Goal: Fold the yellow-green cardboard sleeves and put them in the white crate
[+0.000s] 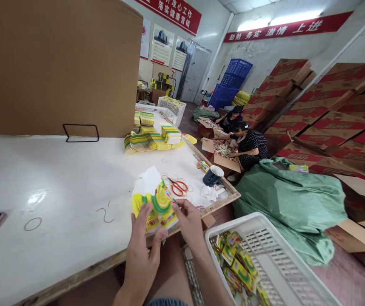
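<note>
At lower centre of the frame my left hand [142, 250] and right hand [190, 221] both grip the yellow packet stack [157, 210] at the white table [74, 191] edge — fingers squaring it — with a white basket [284, 255] lower right.

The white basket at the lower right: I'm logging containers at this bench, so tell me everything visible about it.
The basket is white, plastic by its look, with slotted walls and floor and a thick rim. It sits tilted below the table edge, at the person's right, and the picture's lower edge cuts it off. A heap of yellow-green packets lies in its left part, while the rest of the floor is bare. Neither hand touches it. What it rests on is hidden.
</note>
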A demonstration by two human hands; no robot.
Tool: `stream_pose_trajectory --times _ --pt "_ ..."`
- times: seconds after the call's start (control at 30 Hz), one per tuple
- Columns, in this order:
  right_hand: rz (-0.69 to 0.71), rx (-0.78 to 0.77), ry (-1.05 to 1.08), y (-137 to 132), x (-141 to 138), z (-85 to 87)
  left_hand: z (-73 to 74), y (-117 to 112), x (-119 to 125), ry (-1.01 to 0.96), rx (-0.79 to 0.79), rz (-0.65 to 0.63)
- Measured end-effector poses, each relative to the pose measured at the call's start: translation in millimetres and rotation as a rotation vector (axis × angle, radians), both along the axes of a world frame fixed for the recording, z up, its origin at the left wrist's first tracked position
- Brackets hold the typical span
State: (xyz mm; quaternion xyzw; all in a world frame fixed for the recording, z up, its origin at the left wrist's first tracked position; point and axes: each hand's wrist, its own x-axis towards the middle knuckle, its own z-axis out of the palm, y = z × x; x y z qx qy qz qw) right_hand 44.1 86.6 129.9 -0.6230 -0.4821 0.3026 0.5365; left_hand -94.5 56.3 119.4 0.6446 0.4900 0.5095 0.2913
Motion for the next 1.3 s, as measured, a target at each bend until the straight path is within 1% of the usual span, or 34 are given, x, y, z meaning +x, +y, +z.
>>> stream_pose_trajectory --times 0.03,0.07,0.1,0.13,0.17,0.23,0.27,0.3,0.33,0.4,0.5,0.57,0.63,0.73,0.8,0.87,0.97,1.07,1.13,1.23,1.3 --pt "0.005 0.002 0.042 -8.1 4.0 2.5 3.8 -1.6 1.0 -0.130 -0.028 0.024" --pt "0.011 0.004 0.092 -17.8 7.8 4.8 7.2 -3.1 2.8 -0.275 -0.083 0.012" --pt "0.021 0.004 0.158 -28.6 10.7 6.7 9.8 -4.5 5.2 -0.422 -0.161 -0.049" --pt "0.033 0.002 0.242 -39.7 12.7 7.9 11.3 -5.8 8.0 -0.560 -0.255 -0.150" --pt "0.047 -0.005 0.336 -50.5 13.8 8.4 11.7 -7.0 11.0 -0.680 -0.345 -0.277" --pt "0.083 -0.035 0.515 -69.5 14.2 8.1 9.4 -9.7 16.7 -0.832 -0.476 -0.545" --pt "0.091 -0.050 0.571 -76.8 14.1 7.5 7.4 -11.2 19.2 -0.874 -0.516 -0.648" --pt "0.091 -0.064 0.589 -82.7 14.4 6.9 5.4 -12.6 21.4 -0.903 -0.543 -0.719" --pt "0.085 -0.071 0.584 -87.1 15.0 6.4 3.7 -13.9 23.3 -0.924 -0.560 -0.759" --pt "0.073 -0.072 0.536 -92.5 17.5 5.7 2.1 -15.7 26.6 -0.948 -0.588 -0.781" --pt "0.075 -0.102 0.458 -96.4 22.7 3.7 2.8 -15.8 31.2 -0.953 -0.644 -0.734" --pt "0.051 -0.132 0.420 -98.8 25.5 0.5 3.5 -15.6 34.4 -0.906 -0.685 -0.664" --pt "-0.005 -0.138 0.364 -101.7 27.2 -3.9 3.3 -16.5 37.9 -0.826 -0.698 -0.589" --pt "-0.083 -0.113 0.253 -106.4 28.7 -8.1 1.9 -20.4 42.9 -0.778 -0.650 -0.465" --pt "-0.079 -0.103 0.190 -109.3 30.4 -6.4 0.9 -23.8 44.9 -0.794 -0.608 -0.415" --pt "-0.042 -0.079 0.152 -111.5 34.1 -1.1 0.3 -26.6 45.4 -0.790 -0.598 -0.461" --pt "0.048 -0.049 0.097 -113.0 44.5 10.1 -0.2 -28.0 43.7 -0.712 -0.597 -0.626" --pt "0.185 -0.093 0.046 -111.9 58.4 20.0 -0.9 -27.8 41.7 -0.637 -0.610 -0.732" --pt "0.241 -0.113 -0.016 -110.2 66.5 24.0 -1.0 -28.4 41.3 -0.628 -0.651 -0.781" --pt "0.247 -0.108 -0.135 -107.6 72.8 24.9 0.3 -30.1 42.4 -0.642 -0.692 -0.819" --pt "0.209 -0.084 -0.131 -106.3 73.0 22.2 1.7 -30.7 43.5 -0.673 -0.689 -0.804"
